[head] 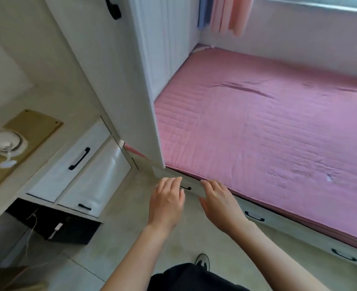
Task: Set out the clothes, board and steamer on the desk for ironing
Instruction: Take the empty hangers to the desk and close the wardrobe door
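No clothes, board or steamer show in the head view. My left hand [167, 201] and my right hand [219, 203] hover side by side, fingers spread and empty, in front of a white drawer [191, 189] with a black handle set in the base of the bed platform. The fingertips of both hands reach the drawer's top edge; whether they touch it is unclear. The desk [16, 152] lies at the left, with a tan mat and a small white fan [4, 141] on it.
A pink mattress [267, 127] fills the right. A tall white wardrobe [119, 70] stands between bed and desk. White desk drawers [77, 162] and a black box [58, 225] sit lower left. More bed drawers [255, 216] run right. Pale tiled floor lies below me.
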A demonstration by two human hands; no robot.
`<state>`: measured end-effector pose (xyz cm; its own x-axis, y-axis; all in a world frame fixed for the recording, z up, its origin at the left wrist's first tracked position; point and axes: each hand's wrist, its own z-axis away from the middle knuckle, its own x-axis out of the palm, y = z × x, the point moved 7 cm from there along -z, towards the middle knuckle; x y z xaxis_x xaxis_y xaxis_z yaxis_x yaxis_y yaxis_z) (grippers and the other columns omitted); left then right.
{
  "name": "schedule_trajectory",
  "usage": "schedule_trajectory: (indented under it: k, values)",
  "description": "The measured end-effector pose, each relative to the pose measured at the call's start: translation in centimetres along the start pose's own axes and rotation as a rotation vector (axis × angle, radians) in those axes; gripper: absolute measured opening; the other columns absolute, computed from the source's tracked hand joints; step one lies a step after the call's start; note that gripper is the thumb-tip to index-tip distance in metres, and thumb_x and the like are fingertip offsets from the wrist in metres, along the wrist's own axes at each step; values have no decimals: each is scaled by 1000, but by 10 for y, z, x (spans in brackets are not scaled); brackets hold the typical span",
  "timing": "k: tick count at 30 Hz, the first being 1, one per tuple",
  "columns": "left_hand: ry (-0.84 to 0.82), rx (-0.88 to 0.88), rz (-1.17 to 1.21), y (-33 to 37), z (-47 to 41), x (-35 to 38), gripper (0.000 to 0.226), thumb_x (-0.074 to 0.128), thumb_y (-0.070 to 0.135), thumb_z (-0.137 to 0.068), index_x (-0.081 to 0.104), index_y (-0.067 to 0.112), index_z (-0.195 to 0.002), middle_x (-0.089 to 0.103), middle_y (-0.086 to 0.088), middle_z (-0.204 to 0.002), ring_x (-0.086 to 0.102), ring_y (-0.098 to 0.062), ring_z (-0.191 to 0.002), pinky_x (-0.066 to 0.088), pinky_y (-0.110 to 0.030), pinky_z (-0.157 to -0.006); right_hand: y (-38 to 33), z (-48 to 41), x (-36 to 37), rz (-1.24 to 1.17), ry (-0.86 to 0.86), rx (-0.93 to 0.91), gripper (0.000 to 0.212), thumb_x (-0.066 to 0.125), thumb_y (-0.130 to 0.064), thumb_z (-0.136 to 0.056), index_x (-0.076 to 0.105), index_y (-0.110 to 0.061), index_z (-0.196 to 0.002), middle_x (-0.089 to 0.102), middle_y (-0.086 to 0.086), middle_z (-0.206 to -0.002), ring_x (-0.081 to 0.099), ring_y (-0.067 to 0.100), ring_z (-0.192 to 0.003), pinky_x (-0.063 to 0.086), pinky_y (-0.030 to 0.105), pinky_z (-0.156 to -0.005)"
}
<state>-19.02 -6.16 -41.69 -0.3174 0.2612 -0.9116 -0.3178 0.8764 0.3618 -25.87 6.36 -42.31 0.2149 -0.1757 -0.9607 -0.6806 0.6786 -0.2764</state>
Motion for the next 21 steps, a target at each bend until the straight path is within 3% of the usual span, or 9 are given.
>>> schedule_trajectory:
  k: [6, 11, 15, 21]
  values:
    - [-83, 51, -39, 52, -33, 27, 38, 43, 31, -88, 64, 14, -115, 66, 2, -108, 59, -19, -106, 47, -33, -93, 52, -17, -26, 36, 36, -23, 39, 78, -16, -70, 64, -2, -103, 67, 12, -93, 64, 34, -86, 57, 38, -75]
    - [-81, 29, -64, 60, -74, 36, 35, 62, 21, -86, 62, 12, -119, 65, -2, -114, 57, -22, -111, 47, -36, -96, 85, -52, -32, 3, 41, -31, 42, 71, -17, -78, 60, 1, -115, 66, 15, -105, 61, 36, -100, 55, 42, -83]
    - [-58, 16, -97, 57, -116, 48, 39, 66, 19, -84, 61, 8, -122, 64, -7, -122, 57, -26, -117, 43, -39, -102, 106, -95, -36, -26, 48, -40, 43, 69, -19, -82, 58, 0, -119, 64, 15, -113, 58, 37, -110, 52, 43, -90]
    - [-147, -42, -81, 44, -191, 73, 50, 50, 25, -95, 41, 12, -143, 40, -6, -150, 29, -23, -143, 21, -38, -119, 128, -178, -50, -4, 43, -80, 44, 58, -23, -91, 51, -1, -129, 58, 14, -126, 48, 36, -124, 44, 43, -102]
